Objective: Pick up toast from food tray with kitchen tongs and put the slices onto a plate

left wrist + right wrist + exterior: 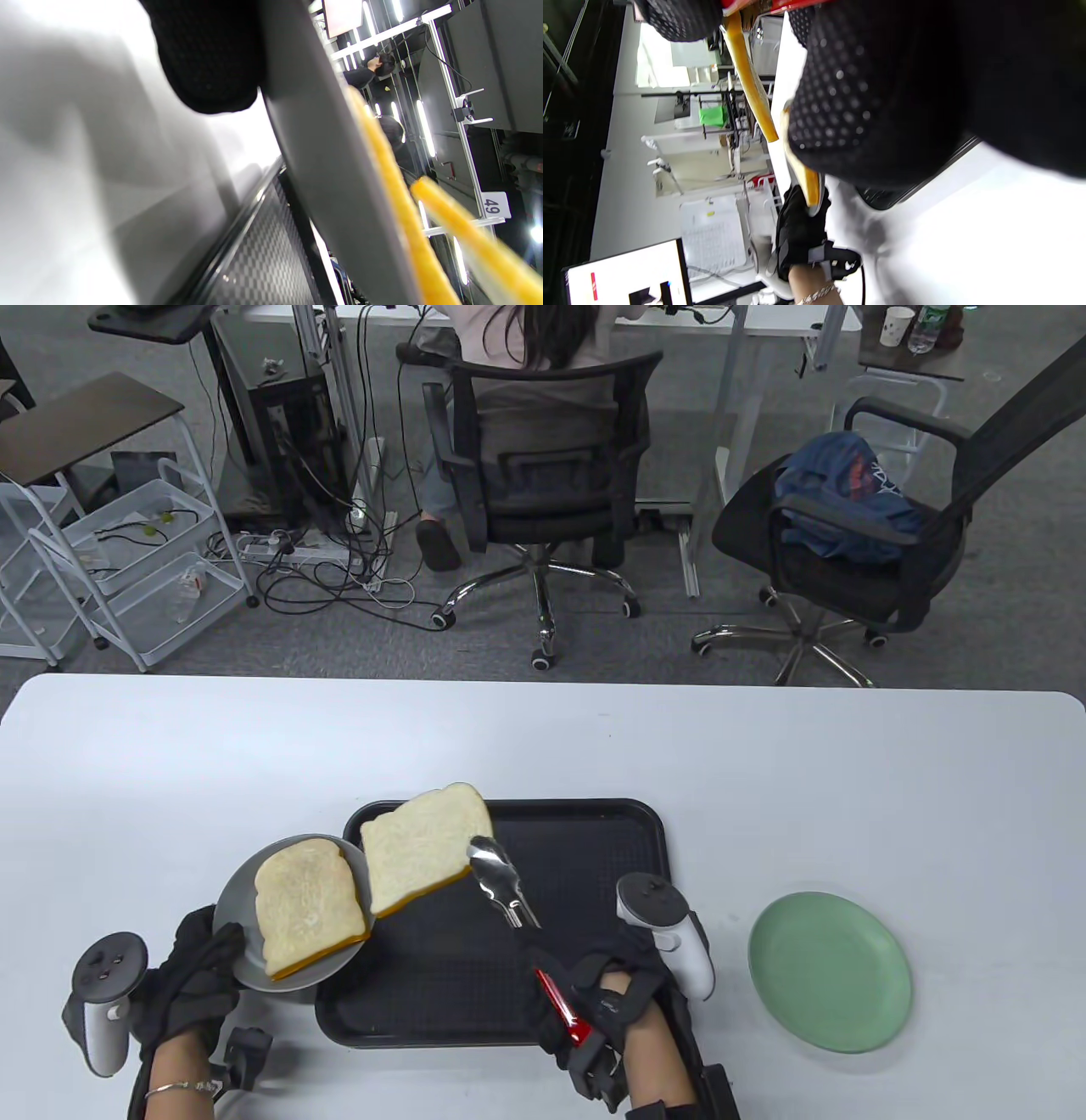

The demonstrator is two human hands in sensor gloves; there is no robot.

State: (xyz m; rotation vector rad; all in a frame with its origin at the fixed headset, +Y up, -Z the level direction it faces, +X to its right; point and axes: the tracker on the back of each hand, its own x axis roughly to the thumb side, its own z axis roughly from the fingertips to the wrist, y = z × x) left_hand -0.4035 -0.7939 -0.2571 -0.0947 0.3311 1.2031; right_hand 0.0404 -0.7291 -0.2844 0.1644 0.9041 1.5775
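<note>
My left hand [199, 963] holds a grey plate [233, 908] by its near edge, lifted and tilted over the left end of the black food tray [585, 831]. One toast slice [305, 903] lies on that plate. My right hand [585, 997] grips red-handled metal tongs [501, 882], whose tips pinch a second toast slice [420, 848] held in the air just right of the plate. In the left wrist view the plate's underside [335, 178] and the yellow crust edges [394, 190] fill the frame. The right wrist view shows crust edge [751, 84] and my left hand [799, 233].
A green plate [830, 971] sits on the white table [170, 763] right of the tray. Beyond the table's far edge stand office chairs [543, 483], a wire trolley [127, 560] and a seated person [526, 356].
</note>
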